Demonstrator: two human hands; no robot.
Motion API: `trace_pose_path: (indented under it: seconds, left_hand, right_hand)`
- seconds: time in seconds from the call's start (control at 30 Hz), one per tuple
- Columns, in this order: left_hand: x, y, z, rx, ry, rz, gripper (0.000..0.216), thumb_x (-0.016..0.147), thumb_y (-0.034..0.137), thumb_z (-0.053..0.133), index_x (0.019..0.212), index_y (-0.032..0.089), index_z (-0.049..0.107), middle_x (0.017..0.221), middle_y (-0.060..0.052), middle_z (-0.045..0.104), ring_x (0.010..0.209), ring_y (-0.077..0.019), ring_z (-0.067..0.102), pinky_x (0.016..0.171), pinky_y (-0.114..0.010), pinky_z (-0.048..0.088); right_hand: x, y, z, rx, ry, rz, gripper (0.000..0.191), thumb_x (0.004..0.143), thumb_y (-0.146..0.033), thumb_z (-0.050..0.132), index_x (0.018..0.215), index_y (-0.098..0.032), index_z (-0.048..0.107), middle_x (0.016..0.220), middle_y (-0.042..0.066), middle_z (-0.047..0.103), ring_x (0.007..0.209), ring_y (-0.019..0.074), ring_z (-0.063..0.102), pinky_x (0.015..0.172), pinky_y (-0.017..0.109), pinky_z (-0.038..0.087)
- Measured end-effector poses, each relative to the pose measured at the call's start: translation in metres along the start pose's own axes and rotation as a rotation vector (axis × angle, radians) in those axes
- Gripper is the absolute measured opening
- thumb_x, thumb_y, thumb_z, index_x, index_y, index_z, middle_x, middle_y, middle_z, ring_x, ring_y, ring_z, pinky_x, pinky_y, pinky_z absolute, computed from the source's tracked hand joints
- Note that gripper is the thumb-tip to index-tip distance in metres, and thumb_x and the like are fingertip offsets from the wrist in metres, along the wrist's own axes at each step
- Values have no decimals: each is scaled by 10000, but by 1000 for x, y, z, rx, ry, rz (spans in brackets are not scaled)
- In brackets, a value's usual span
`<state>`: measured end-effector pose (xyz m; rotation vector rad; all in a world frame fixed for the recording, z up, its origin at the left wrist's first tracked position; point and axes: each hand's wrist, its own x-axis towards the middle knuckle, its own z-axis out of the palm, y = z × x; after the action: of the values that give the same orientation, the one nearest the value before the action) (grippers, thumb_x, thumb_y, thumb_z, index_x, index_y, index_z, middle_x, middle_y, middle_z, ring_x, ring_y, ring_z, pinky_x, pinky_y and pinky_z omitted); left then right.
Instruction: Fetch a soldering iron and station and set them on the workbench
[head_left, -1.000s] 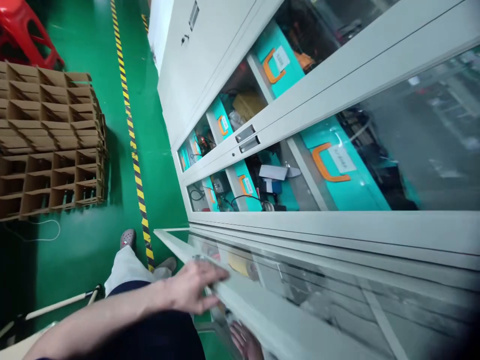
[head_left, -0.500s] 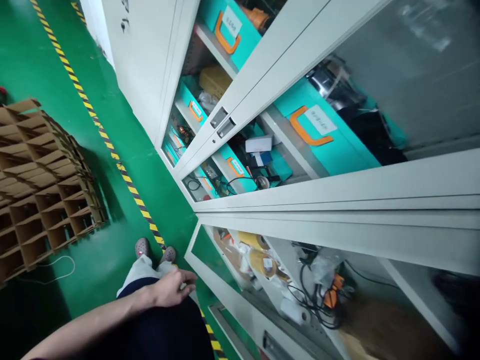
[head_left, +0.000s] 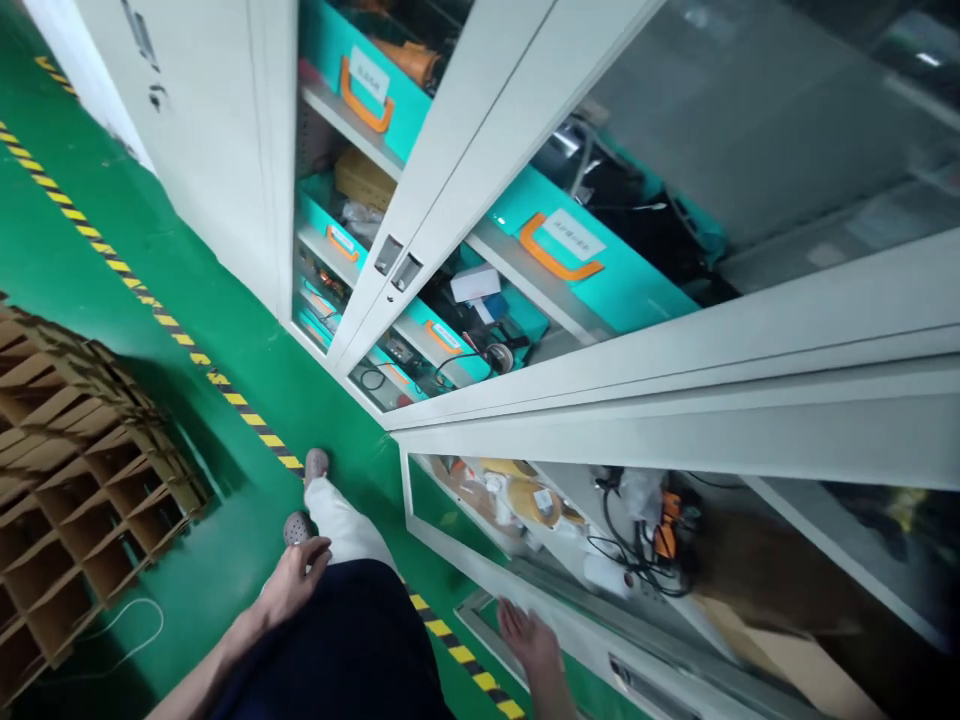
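Note:
My left hand (head_left: 296, 582) hangs in front of my dark top, its fingers loosely bent and apart, with nothing visible in it. On the other side, my right hand (head_left: 527, 636) is raised with fingers stretched out, near the frame of an open glass cabinet door (head_left: 517, 590). Whether it touches the door I cannot tell. Behind that door, the cabinet shelves hold yellowish tape rolls (head_left: 534, 500), a white roll (head_left: 606, 574), and black cables with an orange piece (head_left: 666, 525).
A closed glass-door cabinet (head_left: 457, 180) holds turquoise bins (head_left: 637, 280) with orange handles. Brown cardboard dividers (head_left: 97, 510) are stacked at the left, beside a white cable (head_left: 142, 645). Yellow-black tape (head_left: 172, 330) runs along the green floor (head_left: 247, 340).
My right hand has come into view beside the open cabinet door. My left hand has moved left and slightly down. My feet have shifted in a step, and the view has turned.

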<state>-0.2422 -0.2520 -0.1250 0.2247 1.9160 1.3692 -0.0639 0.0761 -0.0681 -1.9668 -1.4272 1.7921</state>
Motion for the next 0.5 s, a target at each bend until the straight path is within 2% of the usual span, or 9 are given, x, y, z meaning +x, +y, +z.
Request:
trace_pose_path:
  seconds: [0.1,0.2,0.27,0.37,0.43,0.5]
  left_hand:
    - [18,5,-17,-7,35,-22,407,850,436,501,1015,128,710,1007,-146,744,934,-272,703,843,-368,550]
    - [41,13,-48,19,94,-32,468,858,487,476,1031,110,692,1029,-162,738,968,-277,699,865,-385,553]
    - [58,20,-76,-3,185,-60,488,823,529,516,1005,111,689,980,-158,751,957,-289,705,860,-394,562]
    - [83,31,-118,-110,318,-124,515,706,582,634,950,133,691,914,-136,765,936,-311,713,816,-385,589]
    - [99,37,-142,-151,379,-142,505,674,571,668,940,142,686,942,-131,763,952,-316,710,809,-377,595]
    - [118,42,-162,-161,416,-149,464,692,535,664,955,153,675,967,-124,761,970,-315,705,816,-377,594]
  right_hand:
    - [33,-19,69,30,-5,17,248,925,-373,550,1010,-145,597,958,46,620,815,142,612,701,307,544]
    - [65,-62,154,62,-89,-89,222,923,-330,566,992,-123,606,923,36,633,790,132,621,714,309,543]
    - [80,-105,215,97,-142,-234,217,914,-326,581,969,-119,615,917,35,645,807,139,630,749,330,543]
    - [87,-178,303,159,-218,-508,249,877,-342,623,1000,-126,631,1003,64,673,946,179,641,885,402,514]
    - [82,-223,351,179,-246,-681,296,831,-357,654,1044,-153,646,1094,87,677,1067,208,614,988,416,459]
    - [73,-258,388,170,-239,-827,341,791,-367,662,1082,-189,656,1188,80,655,1161,223,569,1050,390,412]
